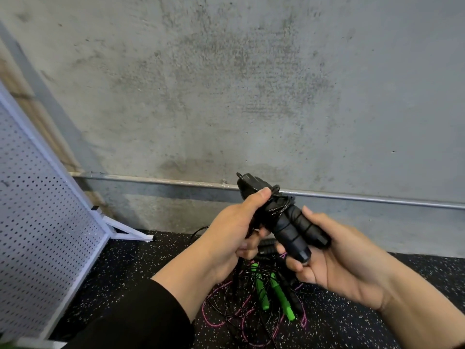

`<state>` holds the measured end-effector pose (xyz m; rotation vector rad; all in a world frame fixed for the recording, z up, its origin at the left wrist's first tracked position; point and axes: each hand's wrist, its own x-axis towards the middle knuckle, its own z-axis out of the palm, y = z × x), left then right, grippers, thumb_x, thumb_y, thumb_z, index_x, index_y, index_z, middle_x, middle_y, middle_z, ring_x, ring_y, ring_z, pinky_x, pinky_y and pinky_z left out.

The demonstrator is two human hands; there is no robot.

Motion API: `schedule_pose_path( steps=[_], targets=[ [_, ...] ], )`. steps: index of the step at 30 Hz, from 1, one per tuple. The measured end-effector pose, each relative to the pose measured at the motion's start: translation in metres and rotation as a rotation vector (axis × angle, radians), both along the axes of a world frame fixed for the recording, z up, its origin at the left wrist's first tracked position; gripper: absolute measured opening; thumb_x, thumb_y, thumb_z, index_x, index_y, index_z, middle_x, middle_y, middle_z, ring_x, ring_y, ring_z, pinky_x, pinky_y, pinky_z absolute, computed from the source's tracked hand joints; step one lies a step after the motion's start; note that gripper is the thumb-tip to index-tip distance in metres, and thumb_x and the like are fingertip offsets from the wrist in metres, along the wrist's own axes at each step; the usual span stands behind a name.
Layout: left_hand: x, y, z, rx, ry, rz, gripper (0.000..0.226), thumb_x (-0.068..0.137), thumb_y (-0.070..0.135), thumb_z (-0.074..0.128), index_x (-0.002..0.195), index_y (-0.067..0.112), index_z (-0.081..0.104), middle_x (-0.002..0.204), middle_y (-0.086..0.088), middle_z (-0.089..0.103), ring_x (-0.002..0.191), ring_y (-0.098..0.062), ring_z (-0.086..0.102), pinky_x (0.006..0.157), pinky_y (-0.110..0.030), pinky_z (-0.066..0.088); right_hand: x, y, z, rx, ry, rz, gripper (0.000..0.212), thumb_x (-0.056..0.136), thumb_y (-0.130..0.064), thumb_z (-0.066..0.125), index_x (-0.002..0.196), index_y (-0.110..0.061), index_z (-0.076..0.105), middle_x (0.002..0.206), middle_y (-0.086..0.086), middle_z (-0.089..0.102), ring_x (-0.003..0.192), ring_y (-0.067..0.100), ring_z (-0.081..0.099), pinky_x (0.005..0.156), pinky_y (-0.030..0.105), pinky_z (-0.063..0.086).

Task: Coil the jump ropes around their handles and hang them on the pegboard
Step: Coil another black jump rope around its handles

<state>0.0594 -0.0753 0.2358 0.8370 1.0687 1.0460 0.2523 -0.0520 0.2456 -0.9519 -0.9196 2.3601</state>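
Two black foam handles of a jump rope (pixel 292 230) lie side by side in front of me, with thin black cord wound around their upper part. My right hand (pixel 334 263) grips the lower ends of the handles from the right. My left hand (pixel 234 225) is closed on the cord and the upper part, thumb pressed on the coils. The white pegboard (pixel 42 222) stands tilted at the left on a white stand. On the floor below my hands lies a tangle of other jump ropes (pixel 264 295) with green handles and pink and black cords.
A grey concrete wall (pixel 239 84) fills the background, with a metal pipe (pixel 377 197) running along its base. The floor is black speckled rubber (pixel 130 268). The pegboard's white foot (pixel 130 234) sticks out toward the wall.
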Motion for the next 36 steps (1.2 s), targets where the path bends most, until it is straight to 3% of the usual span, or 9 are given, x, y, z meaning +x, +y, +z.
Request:
schedule_pose_path(
  steps=[4,10,14,17,20,25,28,32,36],
  targets=[
    [0.000,0.003,-0.001,-0.028,0.037,-0.011,0.050,0.091,0.065,0.055,0.091,0.016,0.060,0.069,-0.001,0.052,0.048,-0.011,0.023,0.048,-0.026,0.016,-0.004,0.002,-0.002,0.245,-0.143,-0.183,0.040,0.101,-0.037,0.050,0.124,-0.008,0.066,0.089,0.021,0.060,0.060,0.021,0.049,0.050,0.026,0.044],
    [0.004,0.005,-0.004,-0.081,0.208,-0.051,0.077,0.085,0.081,0.046,0.117,0.015,0.072,0.065,0.006,0.049,0.046,-0.009,0.024,0.045,-0.023,0.020,0.004,0.006,0.005,0.834,-0.704,-0.347,0.022,0.102,-0.032,0.055,0.122,-0.040,0.060,0.079,-0.003,0.066,0.055,0.003,0.055,0.053,0.014,0.043],
    [0.010,0.007,-0.006,-0.126,0.159,-0.030,0.069,0.083,0.082,0.049,0.097,0.017,0.068,0.065,0.004,0.049,0.045,-0.008,0.021,0.047,-0.024,0.016,-0.001,0.001,0.002,1.049,-0.893,-0.185,0.039,0.099,-0.036,0.058,0.131,-0.052,0.043,0.094,-0.021,0.063,0.071,-0.013,0.056,0.064,0.006,0.039],
    [0.015,0.006,-0.011,-0.159,0.085,0.015,0.061,0.081,0.082,0.054,0.091,0.022,0.061,0.067,0.004,0.049,0.047,-0.008,0.020,0.046,-0.023,0.016,-0.009,-0.002,-0.011,1.230,-1.078,-0.136,0.057,0.098,-0.046,0.055,0.150,-0.051,0.031,0.110,-0.010,0.055,0.103,0.004,0.050,0.089,0.021,0.038],
    [0.014,0.007,-0.014,-0.220,-0.032,0.082,0.062,0.078,0.082,0.059,0.092,0.021,0.059,0.065,0.005,0.046,0.048,-0.008,0.019,0.042,-0.022,0.015,-0.013,-0.002,-0.016,1.353,-1.170,-0.073,0.066,0.096,-0.055,0.047,0.155,-0.050,0.018,0.106,-0.008,0.046,0.106,0.014,0.045,0.092,0.027,0.037],
    [0.010,0.010,-0.017,-0.210,-0.116,0.133,0.055,0.083,0.071,0.061,0.103,0.020,0.056,0.064,0.004,0.043,0.046,-0.008,0.018,0.037,-0.021,0.017,-0.013,-0.006,-0.009,1.245,-0.966,-0.021,0.061,0.088,-0.070,0.026,0.148,-0.060,0.025,0.111,-0.018,0.048,0.109,-0.003,0.046,0.096,0.014,0.035],
    [0.007,0.010,-0.013,-0.159,-0.163,0.123,0.048,0.089,0.064,0.056,0.101,0.018,0.055,0.064,0.003,0.043,0.045,-0.008,0.018,0.039,-0.021,0.015,-0.012,-0.003,-0.002,0.998,-0.799,-0.183,0.040,0.096,-0.057,0.044,0.135,-0.052,0.045,0.114,-0.019,0.062,0.090,-0.021,0.057,0.077,-0.001,0.038],
    [0.005,0.008,-0.009,-0.105,-0.143,0.103,0.046,0.092,0.060,0.055,0.104,0.015,0.054,0.065,0.002,0.044,0.048,-0.009,0.017,0.045,-0.023,0.013,-0.006,-0.001,0.002,0.706,-0.567,-0.155,0.032,0.093,-0.033,0.067,0.125,-0.033,0.063,0.102,0.000,0.076,0.072,0.013,0.070,0.069,0.026,0.059],
    [0.006,0.007,-0.007,-0.112,-0.149,0.066,0.048,0.093,0.061,0.052,0.106,0.015,0.057,0.069,0.000,0.046,0.050,-0.010,0.022,0.047,-0.024,0.016,-0.008,-0.002,0.006,0.767,-0.576,-0.267,0.026,0.086,-0.023,0.076,0.111,-0.030,0.071,0.091,-0.004,0.078,0.070,0.015,0.068,0.060,0.015,0.051]
  ],
)
